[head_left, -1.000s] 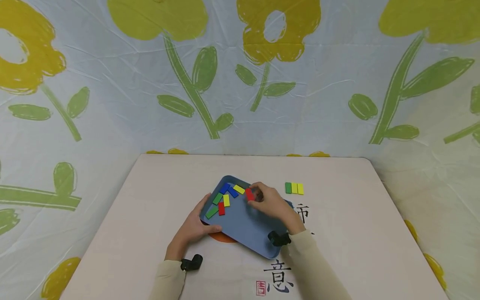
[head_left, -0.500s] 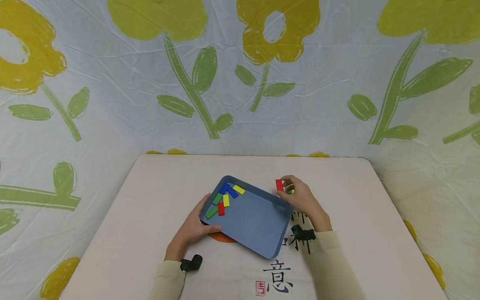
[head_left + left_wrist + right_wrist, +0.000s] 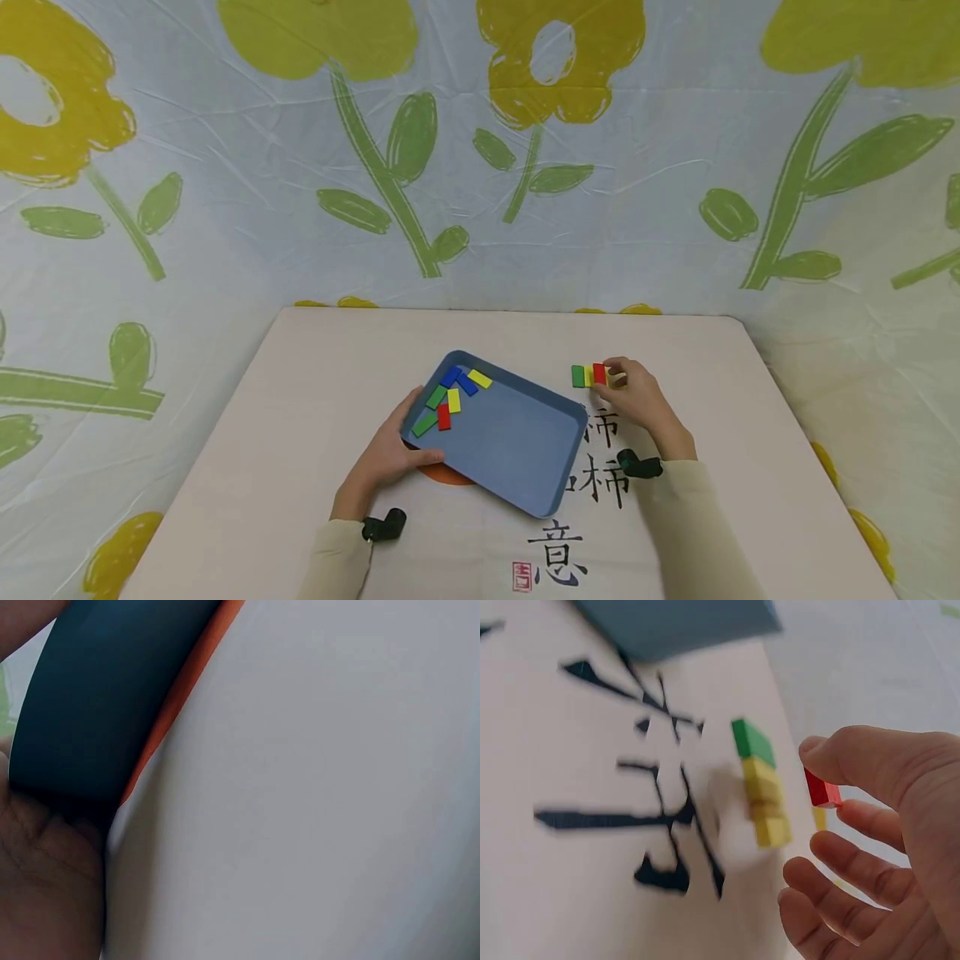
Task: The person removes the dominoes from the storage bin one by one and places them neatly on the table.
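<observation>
Right hand (image 3: 639,397) is pinching red block (image 3: 599,374) above the block row (image 3: 760,777).
Its long axis is running roughly parallel to the row's blocks; left hand (image 3: 386,455) is gripping tray (image 3: 510,446).

Pale, nearly rectangular table (image 3: 315,392) seen from above, its light surface marked with black brush characters (image 3: 557,554), a small red seal (image 3: 522,577) to the left of the nearest character, and an orange patch (image 3: 447,476) partly covered by a tray. The blue-grey tray (image 3: 510,442) rests obliquely near the middle, one corner pointing toward the near edge and its right side overlapping some of the characters. Apart from the tray, beyond its right corner, a green block (image 3: 753,742), a yellow block (image 3: 761,778) and a second yellow block (image 3: 773,832) form a short row.
</observation>
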The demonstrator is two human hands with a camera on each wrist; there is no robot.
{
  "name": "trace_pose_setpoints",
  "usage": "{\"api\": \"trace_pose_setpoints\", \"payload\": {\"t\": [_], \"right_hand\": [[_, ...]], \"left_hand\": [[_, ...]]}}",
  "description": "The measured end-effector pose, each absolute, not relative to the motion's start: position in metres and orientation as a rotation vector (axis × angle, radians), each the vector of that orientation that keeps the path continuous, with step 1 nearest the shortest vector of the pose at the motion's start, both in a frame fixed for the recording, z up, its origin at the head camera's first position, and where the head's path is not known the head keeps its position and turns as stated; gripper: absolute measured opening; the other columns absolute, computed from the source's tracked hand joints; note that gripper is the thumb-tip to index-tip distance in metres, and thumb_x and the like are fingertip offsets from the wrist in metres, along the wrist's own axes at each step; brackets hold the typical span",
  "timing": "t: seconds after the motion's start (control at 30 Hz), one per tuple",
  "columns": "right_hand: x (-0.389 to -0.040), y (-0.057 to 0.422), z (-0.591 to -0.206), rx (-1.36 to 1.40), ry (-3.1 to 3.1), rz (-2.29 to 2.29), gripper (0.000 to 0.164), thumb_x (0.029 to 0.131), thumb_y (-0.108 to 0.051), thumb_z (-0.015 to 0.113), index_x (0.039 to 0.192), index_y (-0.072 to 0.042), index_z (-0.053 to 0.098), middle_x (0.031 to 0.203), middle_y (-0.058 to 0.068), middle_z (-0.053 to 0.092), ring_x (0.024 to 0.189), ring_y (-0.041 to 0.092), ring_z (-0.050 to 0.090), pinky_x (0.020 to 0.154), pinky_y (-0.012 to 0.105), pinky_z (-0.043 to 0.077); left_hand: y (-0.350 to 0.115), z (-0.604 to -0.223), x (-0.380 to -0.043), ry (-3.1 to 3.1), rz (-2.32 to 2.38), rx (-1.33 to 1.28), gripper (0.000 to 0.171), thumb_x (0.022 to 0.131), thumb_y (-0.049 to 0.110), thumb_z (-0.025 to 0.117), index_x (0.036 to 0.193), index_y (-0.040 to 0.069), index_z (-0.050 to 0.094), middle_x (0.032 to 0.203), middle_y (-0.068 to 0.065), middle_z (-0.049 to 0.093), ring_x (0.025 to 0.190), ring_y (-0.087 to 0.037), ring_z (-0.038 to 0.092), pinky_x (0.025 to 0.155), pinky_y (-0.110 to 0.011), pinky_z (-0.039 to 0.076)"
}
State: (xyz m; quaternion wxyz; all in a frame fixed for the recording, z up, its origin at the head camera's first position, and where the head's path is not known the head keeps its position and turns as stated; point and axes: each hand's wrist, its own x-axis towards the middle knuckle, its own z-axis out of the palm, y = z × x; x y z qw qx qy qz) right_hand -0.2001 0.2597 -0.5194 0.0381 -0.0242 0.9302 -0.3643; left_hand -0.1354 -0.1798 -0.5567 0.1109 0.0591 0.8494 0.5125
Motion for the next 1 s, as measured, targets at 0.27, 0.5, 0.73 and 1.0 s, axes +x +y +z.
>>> {"api": "trace_pose_setpoints", "payload": {"t": [0.27,0.5,0.73,1.0], "right_hand": [[-0.203,0.275,-0.53,0.032,2.849,-1.06,0.059,0.096,-0.026,0.072,0.142,0.005,0.051,0.135,0.031,0.055,0.116,0.045,0.06,0.095,0.056,0.056],[-0.206,0.28,-0.529,0.106,2.818,-1.009,0.06,0.097,-0.026,0.071,0.145,0.003,0.05,0.136,0.03,0.055,0.117,0.043,0.058,0.101,0.057,0.053],[-0.208,0.28,-0.529,0.109,2.815,-0.982,0.06,0.096,-0.023,0.072,0.143,0.007,0.05,0.126,0.03,0.058,0.113,0.042,0.058,0.099,0.055,0.055],[-0.209,0.281,-0.527,0.13,2.797,-0.991,0.066,0.095,-0.023,0.074,0.147,0.005,0.046,0.13,0.03,0.056,0.115,0.042,0.057,0.101,0.055,0.054]], "left_hand": [[-0.18,-0.556,-0.135,2.484,1.503,0.169,0.117,0.073,0.042,0.092,0.165,0.032,0.021,0.17,-0.007,0.027,0.153,-0.036,0.03,0.121,-0.067,0.025],[-0.18,-0.555,-0.134,2.479,1.513,0.182,0.119,0.072,0.043,0.093,0.165,0.031,0.021,0.17,-0.007,0.027,0.154,-0.036,0.029,0.121,-0.066,0.025],[-0.18,-0.556,-0.134,2.479,1.522,0.177,0.118,0.072,0.041,0.093,0.165,0.032,0.021,0.17,-0.007,0.027,0.153,-0.036,0.03,0.121,-0.066,0.025],[-0.18,-0.556,-0.135,2.49,1.514,0.175,0.117,0.073,0.04,0.093,0.165,0.032,0.021,0.17,-0.007,0.028,0.153,-0.036,0.031,0.121,-0.066,0.025]]}}
